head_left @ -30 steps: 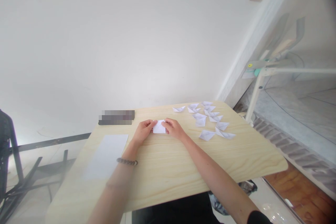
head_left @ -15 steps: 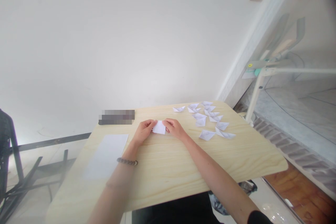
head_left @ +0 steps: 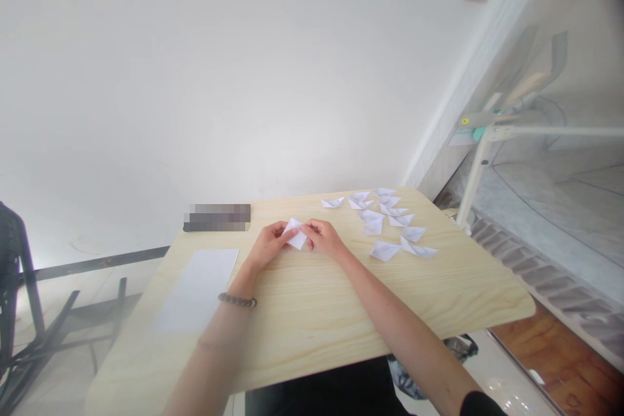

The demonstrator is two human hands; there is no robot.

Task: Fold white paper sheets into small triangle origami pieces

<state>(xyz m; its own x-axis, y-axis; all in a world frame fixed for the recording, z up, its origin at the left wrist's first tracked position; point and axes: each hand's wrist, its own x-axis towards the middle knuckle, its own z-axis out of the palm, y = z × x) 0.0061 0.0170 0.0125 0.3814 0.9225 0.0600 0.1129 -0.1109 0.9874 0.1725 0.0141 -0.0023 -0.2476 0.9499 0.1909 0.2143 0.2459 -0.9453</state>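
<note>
Between my two hands is a small folded white paper point(head_left: 297, 242), turned so that one corner points toward me. My left hand point(head_left: 270, 242) pinches its left side, thumb lying across the front face. On the right side, my right hand point(head_left: 322, 238) grips it with thumb and fingers. Both hands are just above the middle of the table, and the fingers behind the paper are partly hidden. To the right stand several folded paper boats point(head_left: 385, 249) in loose rows. A flat sheet of white paper point(head_left: 199, 289) lies left of my left forearm.
The light wooden table point(head_left: 302, 312) backs onto a white wall point(head_left: 244, 78). A dark, blurred-out object point(head_left: 217, 218) lies at its far left. Beyond the right edge stands a white metal frame point(head_left: 472, 175); a black chair-like frame point(head_left: 34, 338) is at the left.
The folded paper has turned from a square-on position to a diamond one. My left thumb has moved further over its face, and the hands are a little closer together.
</note>
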